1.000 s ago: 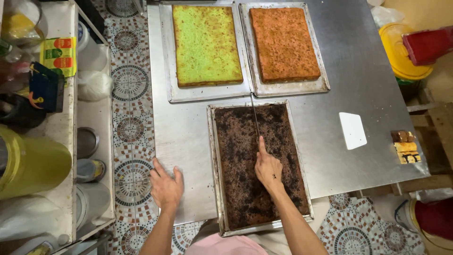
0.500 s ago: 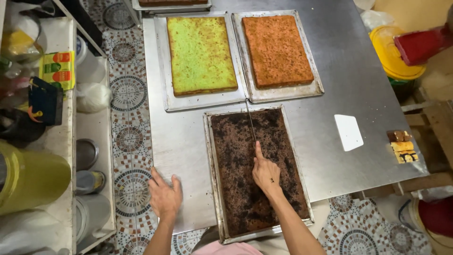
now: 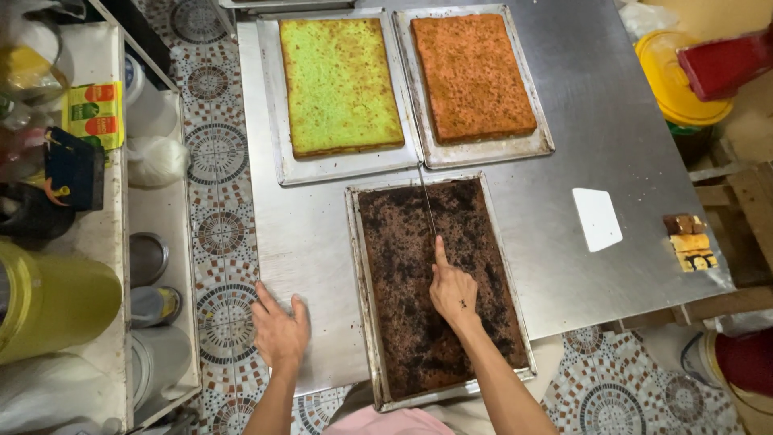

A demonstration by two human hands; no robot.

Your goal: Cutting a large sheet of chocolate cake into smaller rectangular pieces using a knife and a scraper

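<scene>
Seen from the head view, at the near edge of the steel surface (image 3: 564,185): brown cake (image 3: 435,282) in its tray (image 3: 360,290), bottom end of tray overhanging the surface edge and cut off partly by a pink garment at the frame bottom. Right hand (image 3: 452,292) over the cake's middle, clenched around a knife (image 3: 425,201), forefinger stretched along the spine; handle hidden inside the fist, only the thin blade showing, hard to make out against the dark crumb. Blade running away from the fingers toward the far rim of the tray, tip reaching just past it, near the gap between the two far trays. Cannot tell how deep the blade sits. Left hand (image 3: 279,329) flat on bare steel just left of the tray, fingers spread and released, grasping nothing, not touching the tray. Farther back: green cake (image 3: 340,84) and orange cake (image 3: 471,74) side by side, each on its own tray. Off right: white scraper (image 3: 597,219), small cake pieces (image 3: 691,242) at the surface edge. Shelf (image 3: 97,225) at left, contents partly cut off.
</scene>
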